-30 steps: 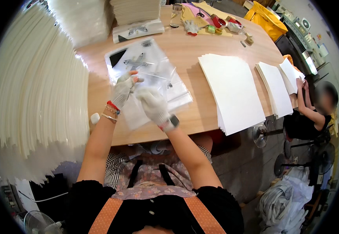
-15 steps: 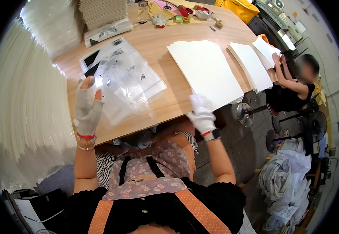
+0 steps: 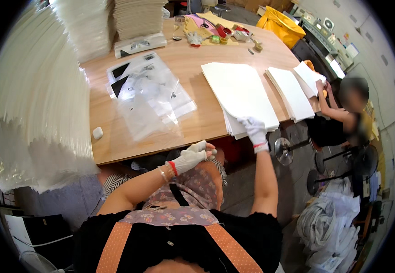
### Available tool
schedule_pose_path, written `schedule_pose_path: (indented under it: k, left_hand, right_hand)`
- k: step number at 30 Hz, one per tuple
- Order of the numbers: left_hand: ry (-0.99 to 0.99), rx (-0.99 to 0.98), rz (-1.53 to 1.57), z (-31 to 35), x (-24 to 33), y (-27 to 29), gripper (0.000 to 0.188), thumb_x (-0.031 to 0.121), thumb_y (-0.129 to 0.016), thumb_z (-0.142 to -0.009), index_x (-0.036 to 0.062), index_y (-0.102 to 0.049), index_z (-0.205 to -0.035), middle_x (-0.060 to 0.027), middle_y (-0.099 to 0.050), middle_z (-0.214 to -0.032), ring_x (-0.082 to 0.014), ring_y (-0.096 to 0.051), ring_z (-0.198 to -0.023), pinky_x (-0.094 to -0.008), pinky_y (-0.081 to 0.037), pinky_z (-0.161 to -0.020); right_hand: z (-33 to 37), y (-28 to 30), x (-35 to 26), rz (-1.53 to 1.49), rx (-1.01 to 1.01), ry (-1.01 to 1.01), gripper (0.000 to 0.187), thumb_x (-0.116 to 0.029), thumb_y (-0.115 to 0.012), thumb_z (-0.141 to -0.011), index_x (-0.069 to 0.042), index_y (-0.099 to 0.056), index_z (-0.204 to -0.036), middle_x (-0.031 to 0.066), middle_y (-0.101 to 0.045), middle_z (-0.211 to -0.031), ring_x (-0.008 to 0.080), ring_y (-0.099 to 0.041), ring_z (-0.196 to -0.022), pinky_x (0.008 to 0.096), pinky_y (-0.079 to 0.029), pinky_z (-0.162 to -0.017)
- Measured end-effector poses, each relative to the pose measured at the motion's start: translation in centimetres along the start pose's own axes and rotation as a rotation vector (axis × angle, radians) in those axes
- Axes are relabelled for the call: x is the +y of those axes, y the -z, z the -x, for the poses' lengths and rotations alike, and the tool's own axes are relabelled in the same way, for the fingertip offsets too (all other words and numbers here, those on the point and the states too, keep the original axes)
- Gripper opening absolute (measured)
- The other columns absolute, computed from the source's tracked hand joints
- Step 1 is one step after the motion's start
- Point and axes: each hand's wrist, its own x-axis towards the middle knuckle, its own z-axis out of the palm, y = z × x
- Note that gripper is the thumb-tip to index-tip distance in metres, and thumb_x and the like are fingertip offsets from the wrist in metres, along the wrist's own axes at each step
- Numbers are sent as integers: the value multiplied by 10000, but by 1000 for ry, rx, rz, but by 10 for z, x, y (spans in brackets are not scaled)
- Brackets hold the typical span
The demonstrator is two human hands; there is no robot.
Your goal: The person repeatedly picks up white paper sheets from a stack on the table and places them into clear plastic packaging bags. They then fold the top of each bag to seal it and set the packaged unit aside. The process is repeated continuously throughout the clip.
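My left hand (image 3: 193, 157), in a white glove with bare fingertips, is held above my lap just off the table's near edge. Its fingers are stretched out to the right and hold nothing. On the right, my gloved right hand (image 3: 254, 130) grips the near edge of the top white sheet (image 3: 238, 88) on a fanned stack. That edge bows upward, and the sheets beneath show at the near left corner. Clear plastic bags (image 3: 149, 98) with black print lie loosely overlapped on the table, left of the stack.
Tall stacks of clear bags (image 3: 38, 91) rise at the left, beside a small white block (image 3: 98, 133). Another sheet stack (image 3: 290, 93) lies to the right, where a seated person (image 3: 343, 113) handles more sheets. Tape rolls (image 3: 223, 31) and a glass (image 3: 178, 27) stand far back.
My left hand has come away from beside the bags, moving right and nearer to me. My right hand has taken hold of the top sheet's near edge, which now bows up. The view has shifted slightly.
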Motion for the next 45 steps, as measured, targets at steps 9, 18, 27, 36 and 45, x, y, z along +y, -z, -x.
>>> schedule_pose_path:
  k: [9,18,27,36,45]
  left_hand:
    - [94,76,217,19,17,57,494,74,-555,-747,14,-454,-1226,-177,-563,-1149,-299,-572,-1037,-398,-458,-925]
    - [-344,262,-1611,58,-27,13,707,264,-563,-772,-54,-307,-1349,-329,-400,-1292,-433,-411,-1221,-502,-321,-1023]
    - [-462,807,-1063,53,152,135,582,266,-632,-798,-35,-458,-1265,-256,-487,-1263,-310,-474,-1177,-442,-363,-1010]
    - [-528,339,-37,15,161,209,342,178,-555,-923,13,-530,-1222,-73,-618,-1136,-146,-615,-961,-253,-498,-820]
    - [-569,525,-1106,1,56,84,170,145,-583,-807,30,-587,-931,-167,-623,-953,-319,-620,-899,-387,-512,-716]
  right_hand:
    - [87,-4,-63,-602,-297,-188,323,-276,-510,-936,21,-548,-1058,212,-627,-1002,297,-661,-796,437,-569,-713]
    - [134,-144,-114,-897,-12,-591,379,-180,-539,-936,39,-470,-1238,126,-560,-1198,183,-541,-1038,298,-465,-861]
    - [102,-73,-127,-638,-31,-159,244,-92,-563,-898,33,-561,-1107,63,-614,-1008,150,-586,-841,279,-502,-732]
    - [63,-44,-163,384,-252,294,277,-78,-595,-800,-130,-641,-1068,114,-656,-1030,312,-660,-721,395,-525,-624]
    - [6,-118,-125,267,-363,-6,514,-300,-721,-737,-40,-519,-1132,199,-566,-1146,356,-621,-844,423,-505,-738]
